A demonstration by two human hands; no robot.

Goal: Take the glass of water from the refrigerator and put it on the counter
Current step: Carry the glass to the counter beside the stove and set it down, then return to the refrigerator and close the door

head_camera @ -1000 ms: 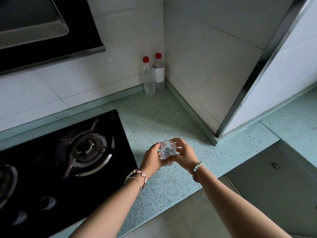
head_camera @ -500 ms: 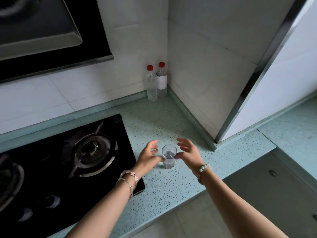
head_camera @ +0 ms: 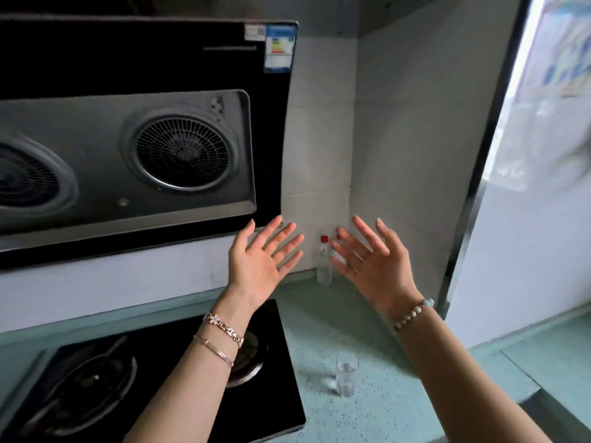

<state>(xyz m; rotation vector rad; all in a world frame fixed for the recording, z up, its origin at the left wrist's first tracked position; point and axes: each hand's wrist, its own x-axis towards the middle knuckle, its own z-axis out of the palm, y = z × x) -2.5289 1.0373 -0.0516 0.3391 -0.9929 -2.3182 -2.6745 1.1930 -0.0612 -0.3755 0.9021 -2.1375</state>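
The clear drinking glass of water (head_camera: pixel 346 377) stands upright on the speckled pale-green counter (head_camera: pixel 377 407), just beside the right edge of the black glass gas hob (head_camera: pixel 179 388) and near the counter's front edge. Above it, well apart from the glass, the left hand (head_camera: pixel 262 262) and the right hand (head_camera: pixel 372 262) are raised, palms up, fingers spread, holding nothing. In the counter's back corner stand two clear red-capped plastic bottles (head_camera: pixel 324 262), the right one mostly hidden by the right hand.

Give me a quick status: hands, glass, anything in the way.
Left hand open, right hand open, both raised. Glass of water upright on counter, beside stove. Nothing obstructing.
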